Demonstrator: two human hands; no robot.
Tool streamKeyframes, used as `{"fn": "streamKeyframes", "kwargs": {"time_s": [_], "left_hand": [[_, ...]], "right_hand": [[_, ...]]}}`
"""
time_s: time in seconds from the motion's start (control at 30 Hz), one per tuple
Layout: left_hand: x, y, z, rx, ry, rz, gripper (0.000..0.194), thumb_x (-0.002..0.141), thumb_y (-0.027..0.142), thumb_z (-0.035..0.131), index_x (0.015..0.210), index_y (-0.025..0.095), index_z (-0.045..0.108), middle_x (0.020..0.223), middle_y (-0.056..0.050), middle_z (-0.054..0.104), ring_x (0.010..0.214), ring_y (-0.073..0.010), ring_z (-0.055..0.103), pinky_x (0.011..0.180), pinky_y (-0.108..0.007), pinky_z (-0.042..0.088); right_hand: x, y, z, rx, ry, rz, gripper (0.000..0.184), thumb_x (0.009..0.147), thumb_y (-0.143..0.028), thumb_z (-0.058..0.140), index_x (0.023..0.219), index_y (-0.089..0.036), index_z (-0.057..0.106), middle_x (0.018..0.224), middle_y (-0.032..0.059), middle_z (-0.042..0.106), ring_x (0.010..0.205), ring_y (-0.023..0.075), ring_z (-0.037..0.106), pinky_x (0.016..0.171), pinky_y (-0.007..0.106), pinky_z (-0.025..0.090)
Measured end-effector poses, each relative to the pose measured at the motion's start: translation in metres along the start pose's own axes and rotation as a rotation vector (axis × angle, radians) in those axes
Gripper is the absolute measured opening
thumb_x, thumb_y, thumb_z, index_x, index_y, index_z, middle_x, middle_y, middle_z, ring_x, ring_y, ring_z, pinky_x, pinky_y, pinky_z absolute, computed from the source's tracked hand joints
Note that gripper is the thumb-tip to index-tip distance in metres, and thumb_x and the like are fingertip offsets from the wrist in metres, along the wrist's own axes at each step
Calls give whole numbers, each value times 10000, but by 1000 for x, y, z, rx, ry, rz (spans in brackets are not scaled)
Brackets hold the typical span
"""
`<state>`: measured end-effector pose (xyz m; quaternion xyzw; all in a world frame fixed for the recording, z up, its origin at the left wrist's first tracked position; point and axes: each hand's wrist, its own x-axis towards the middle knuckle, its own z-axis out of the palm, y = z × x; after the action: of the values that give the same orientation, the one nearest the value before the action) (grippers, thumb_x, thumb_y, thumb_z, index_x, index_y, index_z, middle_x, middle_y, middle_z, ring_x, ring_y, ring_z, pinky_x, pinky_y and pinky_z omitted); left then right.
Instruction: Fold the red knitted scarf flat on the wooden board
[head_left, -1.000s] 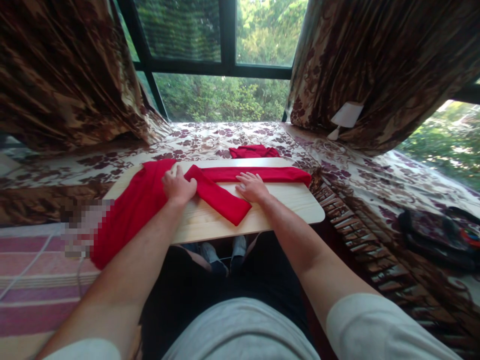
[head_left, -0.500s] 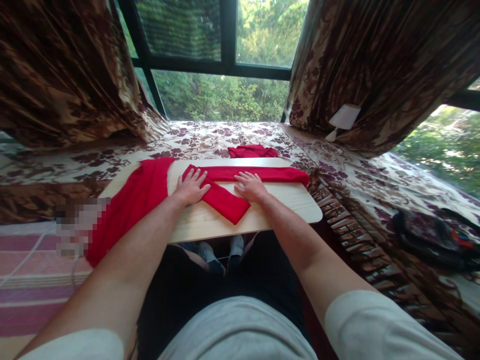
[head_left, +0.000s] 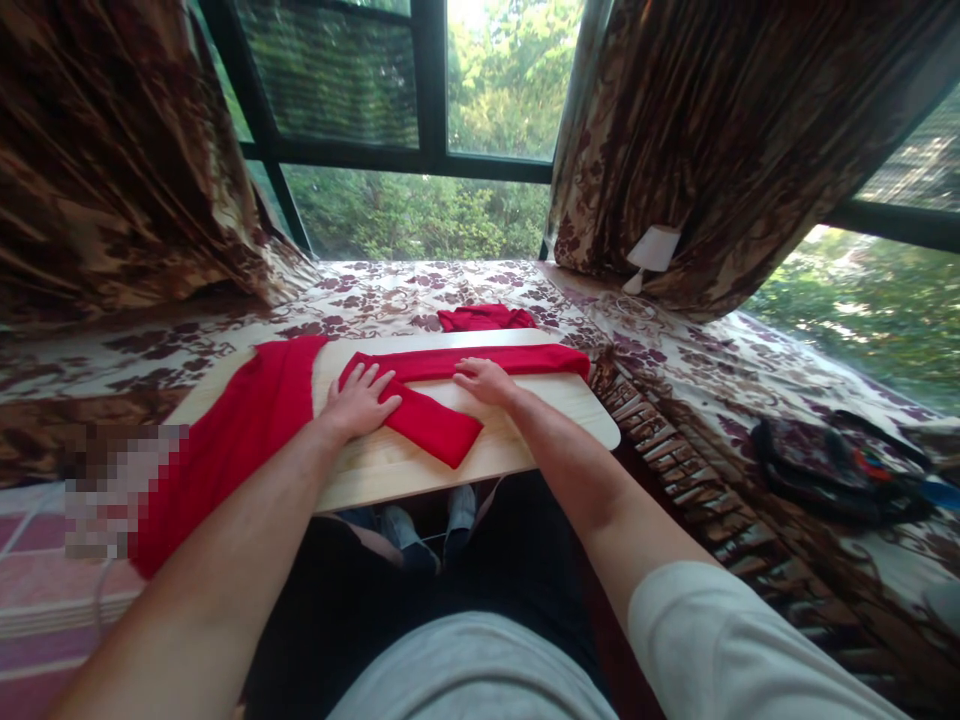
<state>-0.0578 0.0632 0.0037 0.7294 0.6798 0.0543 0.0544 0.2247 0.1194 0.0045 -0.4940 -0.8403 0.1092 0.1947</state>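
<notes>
A long red cloth strip lies folded at an angle on a pale wooden board, one leg running right along the far side, the shorter leg slanting toward me. My left hand rests palm down, fingers spread, over the strip's bent corner. On the long leg, near its middle, my right hand has its fingers stretched out and touching the cloth's near edge. Neither hand grips anything. Left of my left hand, a larger red cloth drapes over the board's left end.
Behind the board a crumpled red cloth lies on the floral cover. A small white lamp stands near the right curtain. A black bag sits at the right. Striped fabric is at lower left.
The camera has turned slightly, so everything sits lower and further left. My left hand stays on the fold; my right hand has shifted slightly away from me along the cloth.
</notes>
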Motion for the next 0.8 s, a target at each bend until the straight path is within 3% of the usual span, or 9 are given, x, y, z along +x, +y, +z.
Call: {"fn": "streamKeyframes", "kwargs": {"time_s": [0.1, 0.27, 0.33, 0.43, 0.57, 0.7, 0.8], "left_hand": [[-4, 2, 2, -14, 11, -7, 732, 927, 639, 313, 1579, 305, 320, 1682, -53, 147, 1547, -337, 70, 1175, -664, 104], [-5, 2, 5, -19, 43, -9, 714, 928, 625, 331, 1571, 315, 339, 1679, -47, 172, 1544, -341, 86, 1187, -638, 94], [-5, 2, 5, -18, 48, -7, 713, 926, 632, 329, 1569, 323, 341, 1679, -41, 174, 1544, -338, 86, 1190, -632, 89], [-4, 2, 6, -19, 49, -6, 718, 928, 637, 321, 1571, 317, 338, 1680, -45, 167, 1545, -338, 80, 1182, -649, 95], [-3, 1, 6, -9, 33, -18, 722, 929, 634, 321, 1579, 322, 314, 1682, -37, 154, 1545, -341, 75, 1179, -660, 101], [-1, -1, 8, 5, 34, -18, 729, 924, 637, 319, 1580, 319, 313, 1683, -30, 145, 1543, -352, 77, 1179, -664, 110], [-1, -2, 9, 6, 42, -10, 732, 926, 644, 305, 1581, 317, 313, 1683, -31, 146, 1542, -355, 80, 1178, -666, 113]], "right_hand": [[-2, 22, -17, -17, 184, 151, 403, 982, -400, 428, 1218, -217, 699, 1245, 58, 708, 1162, 194, 633, 1035, 308, 449], [-30, 83, -63, -295, 422, 422, 461, 819, -171, 537, 1257, -141, 674, 1316, 142, 647, 1250, 284, 549, 1080, 404, 407], [-44, 108, -81, -369, 388, 542, 547, 759, -181, 607, 1304, -165, 645, 1385, 146, 599, 1295, 323, 505, 1080, 457, 400], [-58, 135, -100, -327, 216, 692, 602, 720, -151, 638, 1320, -200, 632, 1247, 139, 683, 1144, 313, 612, 961, 412, 477], [-60, 150, -115, -327, 137, 689, 452, 730, -108, 616, 1162, -204, 707, 1102, 121, 732, 1021, 285, 662, 865, 347, 495], [-54, 152, -127, -420, 215, 660, 353, 806, -113, 548, 1110, -186, 712, 1097, 122, 721, 1019, 272, 648, 864, 338, 489], [-55, 153, -133, -533, 298, 606, 366, 899, -111, 459, 1176, -167, 692, 1179, 157, 689, 1105, 268, 614, 923, 347, 465]]}}
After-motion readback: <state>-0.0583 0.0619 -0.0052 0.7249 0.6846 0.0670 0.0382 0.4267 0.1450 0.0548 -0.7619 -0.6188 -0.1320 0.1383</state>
